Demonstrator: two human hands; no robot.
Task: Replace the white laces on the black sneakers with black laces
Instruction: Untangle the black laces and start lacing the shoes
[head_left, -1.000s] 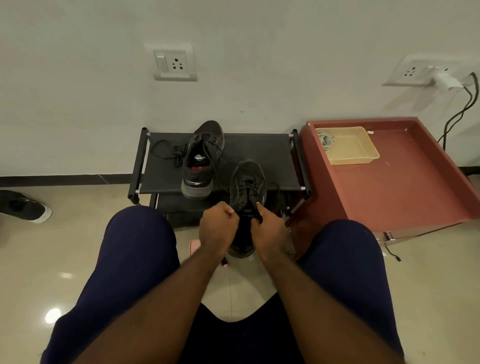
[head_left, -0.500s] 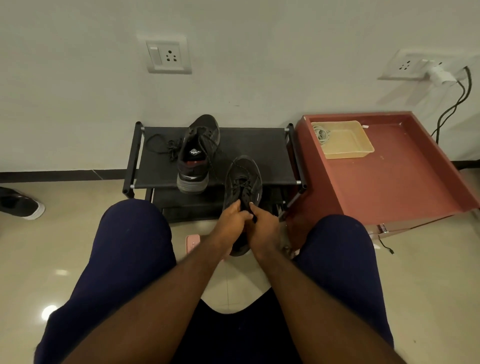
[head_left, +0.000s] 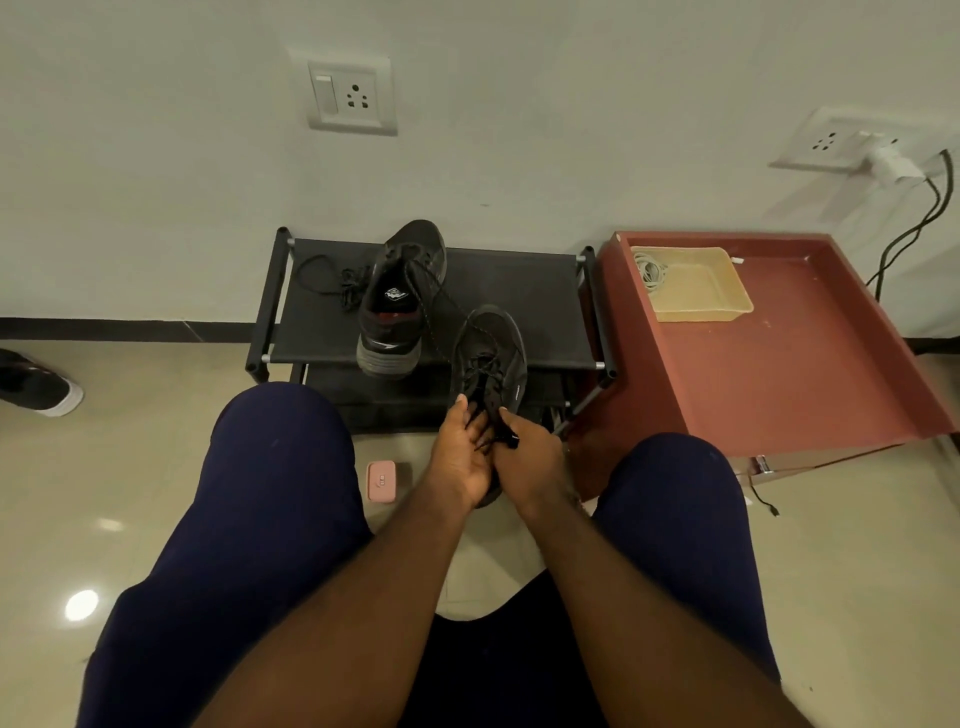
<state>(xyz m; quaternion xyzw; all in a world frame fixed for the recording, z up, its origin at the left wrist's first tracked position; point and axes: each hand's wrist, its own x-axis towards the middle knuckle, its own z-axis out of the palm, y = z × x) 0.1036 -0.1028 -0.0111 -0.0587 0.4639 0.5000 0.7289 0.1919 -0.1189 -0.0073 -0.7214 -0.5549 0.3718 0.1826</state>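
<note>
I hold a black sneaker (head_left: 493, 358) between my knees, toe pointing away, with a black lace threaded through its eyelets. My left hand (head_left: 462, 457) has its fingers on the lace near the tongue. My right hand (head_left: 527, 460) pinches the black lace end beside it. A long strand of that lace runs up toward the second black sneaker (head_left: 402, 301), which stands on the black shoe rack (head_left: 519, 296). A loose black lace (head_left: 337, 283) lies bunched on the rack's left side. White laces (head_left: 649, 270) sit in a yellow tray (head_left: 696, 291).
A red-brown cabinet top (head_left: 810, 353) stands to the right of the rack and bears the tray. A pink small case (head_left: 382, 480) lies on the tiled floor between my knees. Another dark shoe (head_left: 36, 387) sits at the far left. Cables hang from a wall socket (head_left: 852, 145).
My left hand has opened from a fist and slid forward onto the lace. Both hands have drawn close together over the shoe's tongue.
</note>
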